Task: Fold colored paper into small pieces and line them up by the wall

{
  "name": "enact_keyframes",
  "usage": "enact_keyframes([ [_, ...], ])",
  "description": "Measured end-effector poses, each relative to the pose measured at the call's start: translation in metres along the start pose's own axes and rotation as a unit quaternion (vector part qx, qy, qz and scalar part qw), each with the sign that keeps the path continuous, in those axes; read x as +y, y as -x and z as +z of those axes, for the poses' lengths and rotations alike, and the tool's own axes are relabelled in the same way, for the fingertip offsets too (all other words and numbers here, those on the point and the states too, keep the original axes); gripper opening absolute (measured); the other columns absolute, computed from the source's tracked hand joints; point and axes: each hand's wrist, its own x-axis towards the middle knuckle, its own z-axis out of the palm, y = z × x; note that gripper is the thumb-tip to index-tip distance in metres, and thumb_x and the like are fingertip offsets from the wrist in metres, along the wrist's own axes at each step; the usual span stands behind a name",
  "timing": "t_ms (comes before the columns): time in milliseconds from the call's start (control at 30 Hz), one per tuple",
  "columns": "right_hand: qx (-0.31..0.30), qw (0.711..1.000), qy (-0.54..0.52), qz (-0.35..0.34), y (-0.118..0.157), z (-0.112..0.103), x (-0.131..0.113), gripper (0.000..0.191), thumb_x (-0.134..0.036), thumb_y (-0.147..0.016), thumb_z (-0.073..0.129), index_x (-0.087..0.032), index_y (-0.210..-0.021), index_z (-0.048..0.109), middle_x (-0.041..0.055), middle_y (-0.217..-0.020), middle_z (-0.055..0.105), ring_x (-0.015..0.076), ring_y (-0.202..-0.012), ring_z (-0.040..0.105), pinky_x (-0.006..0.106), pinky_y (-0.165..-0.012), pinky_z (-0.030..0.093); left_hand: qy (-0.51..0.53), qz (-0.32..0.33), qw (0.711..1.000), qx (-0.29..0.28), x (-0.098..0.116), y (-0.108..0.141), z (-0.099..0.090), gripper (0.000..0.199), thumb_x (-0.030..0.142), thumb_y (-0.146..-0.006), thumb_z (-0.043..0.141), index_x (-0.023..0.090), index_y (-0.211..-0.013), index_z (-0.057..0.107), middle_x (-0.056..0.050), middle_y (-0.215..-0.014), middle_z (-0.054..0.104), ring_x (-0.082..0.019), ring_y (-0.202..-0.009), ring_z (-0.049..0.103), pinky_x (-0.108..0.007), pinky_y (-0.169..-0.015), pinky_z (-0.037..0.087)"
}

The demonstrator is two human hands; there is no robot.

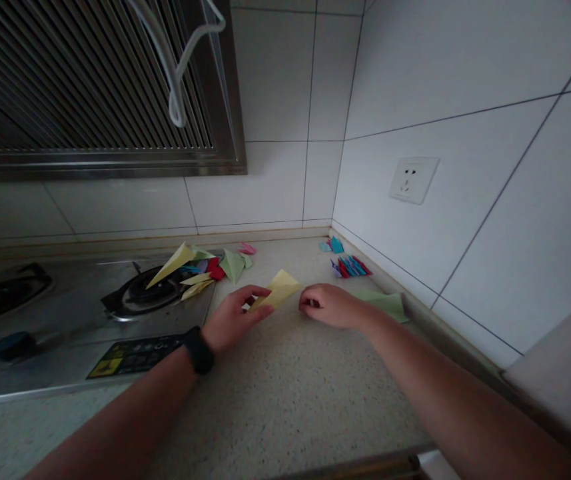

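Observation:
Over the speckled countertop (285, 393), my left hand (238, 313) grips a folded sheet of yellow paper (281, 288) between thumb and fingers. The paper's pointed right end reaches toward my right hand (330, 305). That hand is closed, thumb and fingertips pinched together by the tip; whether it holds the tip is hard to make out. Behind my right wrist lies a sheet of light green paper (388, 305), partly covered by the arm. A dark watch (198, 350) is on my left wrist.
Folded yellow paper (172, 263), green paper (234, 265) and red paper (215, 268) pieces lie on and beside the gas stove (75, 360). Red and blue folded papers (352, 267) form a row near the right wall, with blue paper (336, 245) behind. A range hood (90, 87) overhangs the left.

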Motion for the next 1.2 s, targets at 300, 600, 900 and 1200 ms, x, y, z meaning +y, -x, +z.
enact_keyframes([
  [300,-0.012,0.993,-0.117,-0.020,-0.005,0.010,-0.012,0.018,-0.026,-0.085,0.057,-0.016,-0.094,0.069,0.0049,-0.083,0.068,0.0138,-0.069,0.057,0.024,-0.062,0.039,0.243,-0.022,0.970,-0.013,-0.002,0.000,0.007,0.031,0.040,-0.077,0.069,0.016,-0.088,0.054,-0.001,-0.083,0.055,-0.011,-0.069,0.052,-0.020,-0.051,0.051],
  [600,0.014,0.948,-0.317,-0.006,-0.009,0.019,-0.028,0.035,-0.043,-0.087,0.056,-0.014,-0.104,0.066,0.0067,-0.092,0.067,0.0164,-0.080,0.059,0.026,-0.070,0.044,0.310,-0.063,0.947,-0.057,0.005,0.002,0.012,0.034,0.043,-0.079,0.067,0.014,-0.092,0.055,-0.005,-0.092,0.057,-0.015,-0.080,0.056,-0.031,-0.066,0.057],
  [900,0.046,0.931,-0.363,0.010,-0.012,0.021,-0.020,0.028,-0.041,-0.087,0.055,-0.015,-0.089,0.064,0.0034,-0.081,0.064,0.0148,-0.075,0.057,0.025,-0.068,0.043,0.213,-0.071,0.967,-0.122,-0.005,0.001,0.014,0.035,0.043,-0.082,0.063,0.016,-0.104,0.061,-0.006,-0.095,0.063,-0.017,-0.083,0.061,-0.028,-0.066,0.053],
  [1200,-0.008,0.922,-0.386,0.001,-0.008,0.021,-0.025,0.035,-0.041,-0.083,0.062,-0.015,-0.106,0.066,0.0071,-0.096,0.069,0.0192,-0.089,0.062,0.031,-0.079,0.047,0.211,-0.060,0.972,-0.085,-0.002,0.000,0.012,0.033,0.042,-0.080,0.064,0.015,-0.099,0.064,-0.006,-0.094,0.063,-0.017,-0.080,0.059,-0.026,-0.061,0.053],
])
